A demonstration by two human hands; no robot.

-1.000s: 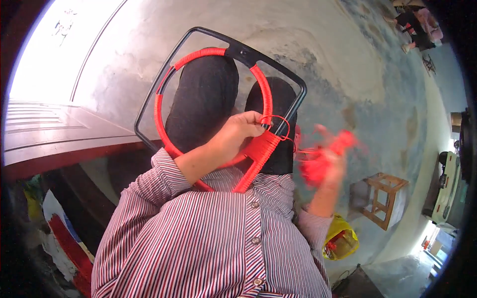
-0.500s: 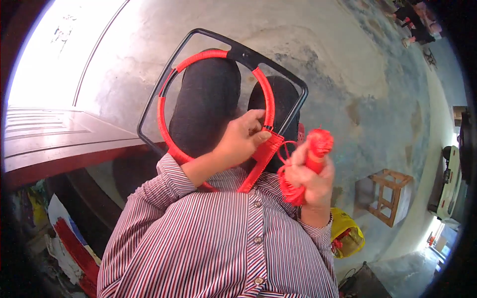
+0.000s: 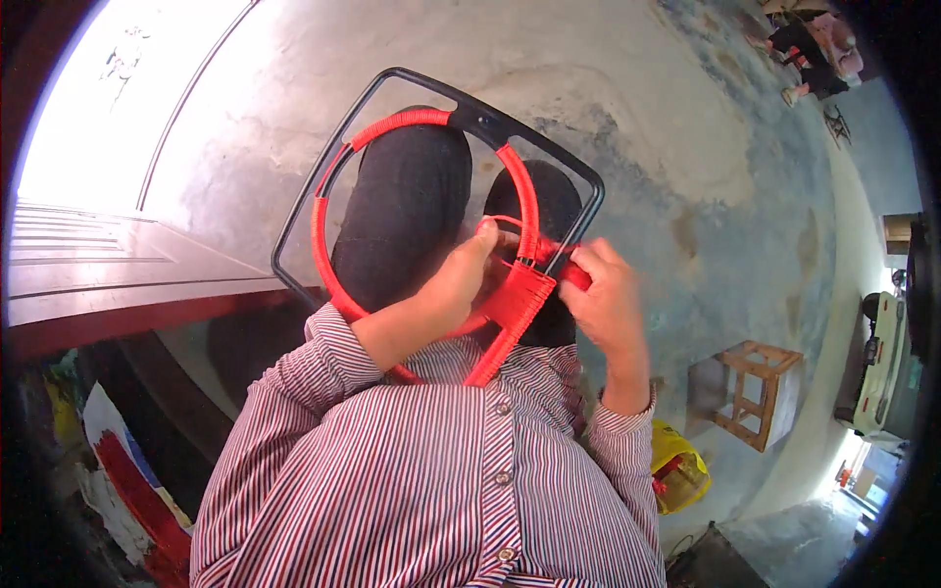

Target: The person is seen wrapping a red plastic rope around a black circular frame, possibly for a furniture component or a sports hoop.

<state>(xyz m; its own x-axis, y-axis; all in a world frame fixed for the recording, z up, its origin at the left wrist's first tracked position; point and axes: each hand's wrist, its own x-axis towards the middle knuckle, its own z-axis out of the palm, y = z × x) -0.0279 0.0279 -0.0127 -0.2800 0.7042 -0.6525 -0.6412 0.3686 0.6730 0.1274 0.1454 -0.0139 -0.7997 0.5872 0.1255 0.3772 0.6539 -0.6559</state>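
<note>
A black metal frame (image 3: 369,98) with a ring inside it rests across my knees. Red cord is wound around most of the ring (image 3: 320,235), and a flat red wrapped section (image 3: 520,297) spans ring and frame near its right side. My left hand (image 3: 456,284) reaches through the ring, thumb and fingers closed on a loop of red cord beside the ring's right side. Just outside the frame's right bar, my right hand (image 3: 608,296) grips the red cord bundle (image 3: 576,276), mostly hidden by its fingers.
A dark red wooden panel (image 3: 147,314) stands at the left. To the right are a wooden-framed stool (image 3: 755,392) and a yellow bag (image 3: 676,465) with red stuff inside. Another person (image 3: 814,59) is far off at the upper right.
My right hand has brought the cord bundle up and left to the frame's right bar. My left fingers have shifted slightly left off the wrapped section, and a cord loop now runs over the ring.
</note>
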